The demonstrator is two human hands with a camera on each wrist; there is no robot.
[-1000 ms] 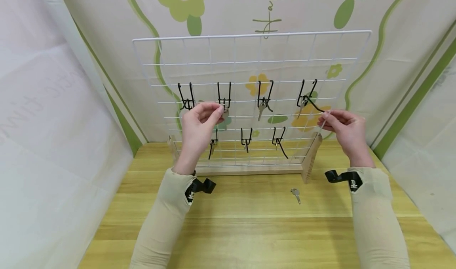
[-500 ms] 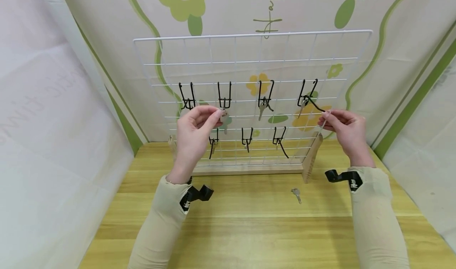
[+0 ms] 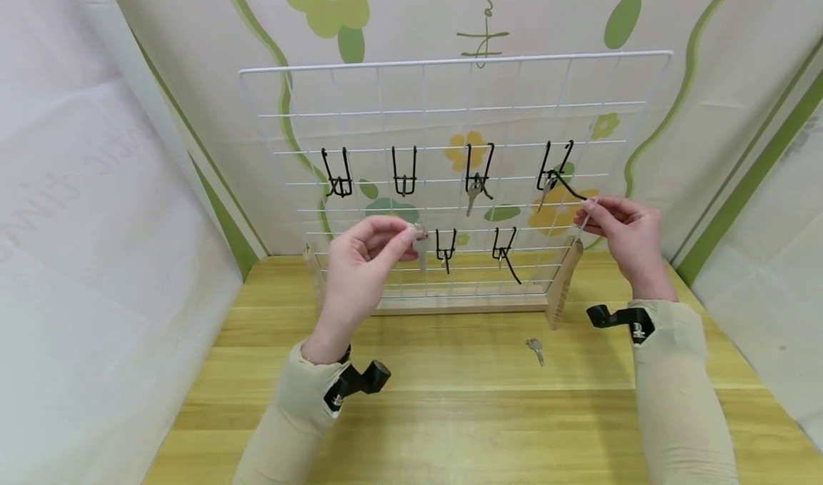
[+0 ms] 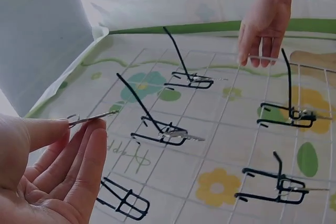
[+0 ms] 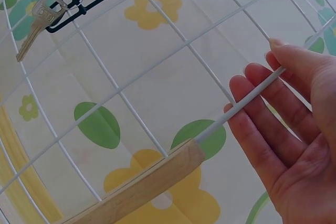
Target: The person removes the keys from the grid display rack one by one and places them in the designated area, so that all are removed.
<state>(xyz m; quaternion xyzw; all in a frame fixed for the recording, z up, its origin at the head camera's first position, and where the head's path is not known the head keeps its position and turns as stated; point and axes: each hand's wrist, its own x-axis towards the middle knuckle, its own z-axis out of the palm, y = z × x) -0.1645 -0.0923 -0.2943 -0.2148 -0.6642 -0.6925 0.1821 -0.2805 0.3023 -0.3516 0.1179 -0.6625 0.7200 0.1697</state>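
In the head view my left hand (image 3: 360, 271) pinches a small silver key (image 3: 421, 249) by its ring end, in front of the white wire grid (image 3: 450, 62). The left wrist view shows this key (image 4: 94, 118) between thumb and fingertips, apart from the hooks. Above it, the second hook (image 3: 404, 179) of the upper row carries no key. My right hand (image 3: 626, 242) holds the grid's right edge wire, thumb on one side and fingers on the other, as the right wrist view shows. The lower-left hook is hidden behind my left hand.
Keys hang on other black hooks, including an upper-row key (image 3: 474, 196) and one at the upper right (image 3: 546, 191). Another key (image 3: 535, 351) lies on the wooden table (image 3: 450, 421). A wooden foot (image 3: 562, 285) supports the grid's right side. A patterned cloth stands behind.
My left hand has moved down and slightly right with the key, away from the second upper hook. The right hand stays on the grid's edge.
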